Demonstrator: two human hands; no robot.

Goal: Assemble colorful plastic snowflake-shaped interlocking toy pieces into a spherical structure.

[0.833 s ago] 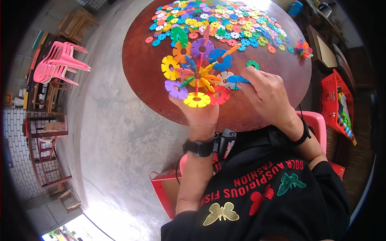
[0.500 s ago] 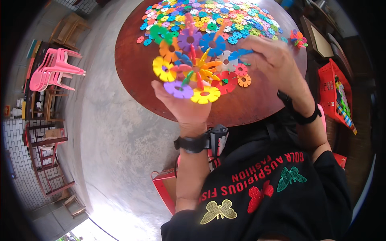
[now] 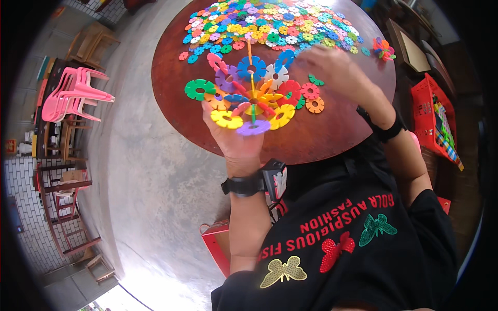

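My left hand [image 3: 236,140] holds up a ball-like cluster of interlocked plastic flower discs [image 3: 249,93] in many colours above the near part of the round brown table [image 3: 337,140]. My right hand [image 3: 337,67] reaches out over the table toward the big heap of loose coloured discs [image 3: 264,23]; whether it holds a disc is hidden. A few loose discs [image 3: 311,98], pink, orange and green, lie on the wood just right of the cluster. A small built piece [image 3: 383,49] sits near the table's right rim.
Stacked pink plastic chairs [image 3: 78,93] stand on the grey concrete floor [image 3: 140,171] at the left, with wooden chairs [image 3: 62,202] further left. A red crate [image 3: 433,119] with items is at the right, and a red stool [image 3: 218,243] below me.
The left hand has turned the cluster and lifted it further up the picture. The right hand has left the cluster and moved away toward the loose discs at the right.
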